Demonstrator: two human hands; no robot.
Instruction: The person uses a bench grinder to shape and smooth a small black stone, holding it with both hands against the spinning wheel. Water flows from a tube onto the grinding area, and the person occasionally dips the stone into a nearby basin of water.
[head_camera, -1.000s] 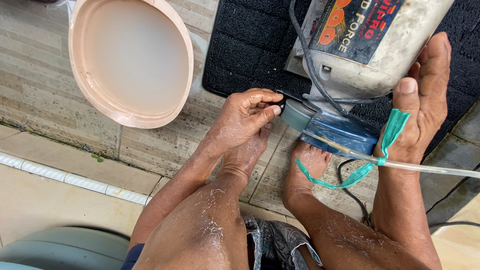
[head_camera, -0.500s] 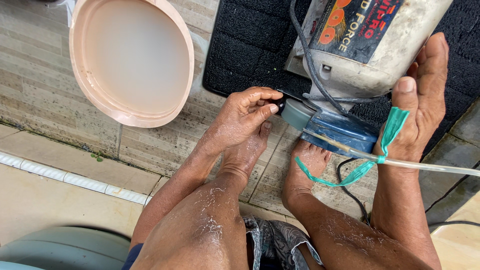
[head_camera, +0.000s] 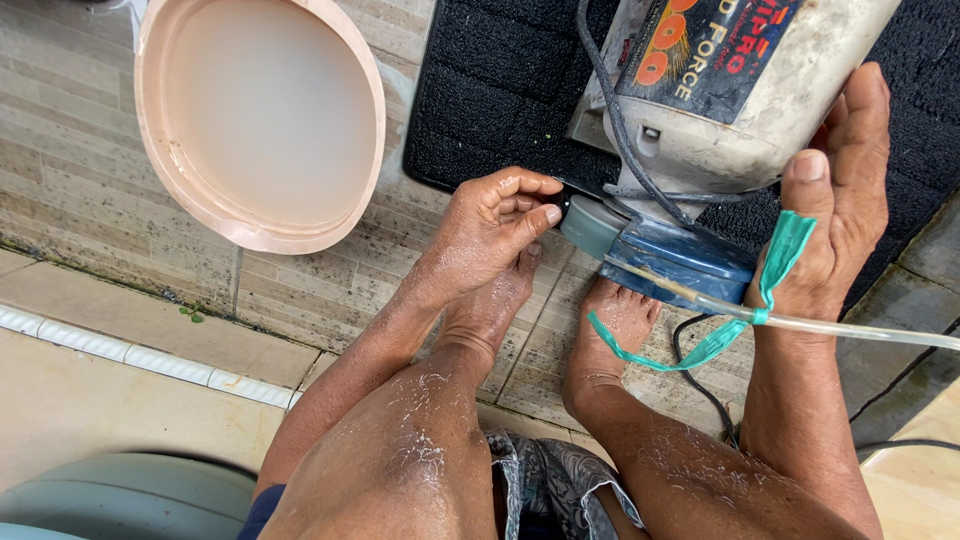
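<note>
Left hand (head_camera: 490, 235): your fingertips pinch together on the small grey wheel (head_camera: 590, 226) at the machine's front | Right hand (head_camera: 840, 210): lies open against the white machine body (head_camera: 740, 110) on the black mat (head_camera: 500, 90) | Progress: wheel mounted; basin (head_camera: 262, 118) of water untouched.

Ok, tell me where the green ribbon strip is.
Head view, right side: the green ribbon strip is tied round the clear thin tube, draped beside the right hand, just under the blue machine housing.

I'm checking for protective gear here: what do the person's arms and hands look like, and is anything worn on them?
Both forearms are bare, with no sleeves. The left hand and right hand have no gloves, rings or watch. Pale dried splashes fleck the knees.
</note>
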